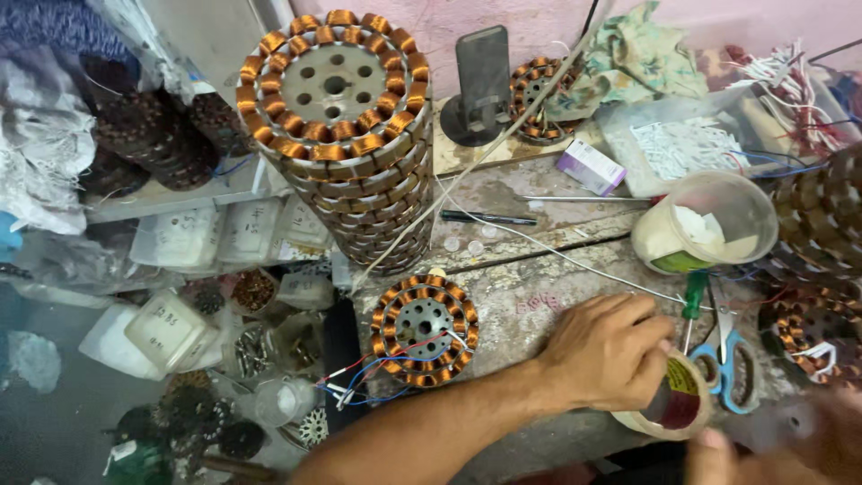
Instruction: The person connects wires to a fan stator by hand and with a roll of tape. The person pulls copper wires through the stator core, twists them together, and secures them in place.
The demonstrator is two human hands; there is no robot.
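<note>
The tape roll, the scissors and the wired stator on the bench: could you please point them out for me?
Tape roll (675,411), head view, on its side wall under the left hand.
Scissors (738,373), head view, on a blue handle loop.
Wired stator (424,330), head view, on its metal core.

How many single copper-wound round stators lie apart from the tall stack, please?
3: one with red and blue wires before the tall stack, one behind the black stand, one at the right edge; others may be hidden.
</note>
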